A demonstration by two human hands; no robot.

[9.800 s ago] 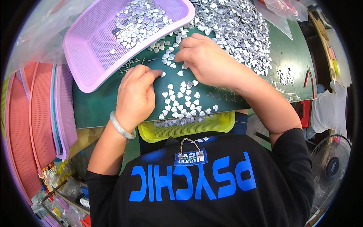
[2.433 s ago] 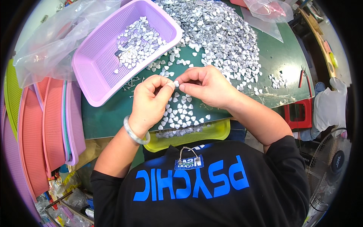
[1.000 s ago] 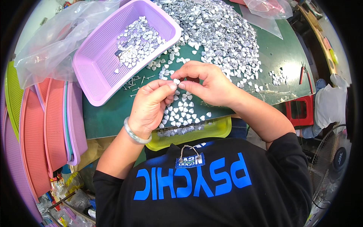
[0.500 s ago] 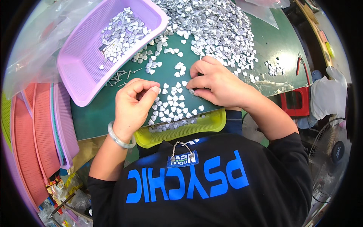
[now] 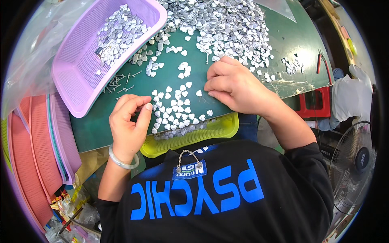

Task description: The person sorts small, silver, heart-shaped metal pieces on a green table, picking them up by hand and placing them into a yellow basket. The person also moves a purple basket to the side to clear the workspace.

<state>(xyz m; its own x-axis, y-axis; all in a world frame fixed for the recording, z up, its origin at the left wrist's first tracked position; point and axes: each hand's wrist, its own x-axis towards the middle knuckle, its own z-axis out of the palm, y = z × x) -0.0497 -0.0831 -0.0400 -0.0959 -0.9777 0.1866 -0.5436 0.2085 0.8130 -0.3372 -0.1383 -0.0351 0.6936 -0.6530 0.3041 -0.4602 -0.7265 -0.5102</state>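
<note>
While the left hand [image 5: 129,123], thumb and forefinger slightly parted, is beside the silver hearts [image 5: 174,108] scattered on the green table [image 5: 291,40], the right hand [image 5: 235,86] curls just beside 1 lone heart [image 5: 198,93], and I cannot tell whether its fingers grip anything.

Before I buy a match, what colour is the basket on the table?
Light purple; the basket shows best in the head view.

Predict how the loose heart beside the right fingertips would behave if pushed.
The heart looks thin and flat, so it would probably slide rather than roll. The green table looks smooth and shiny, so little push may be needed.
</note>
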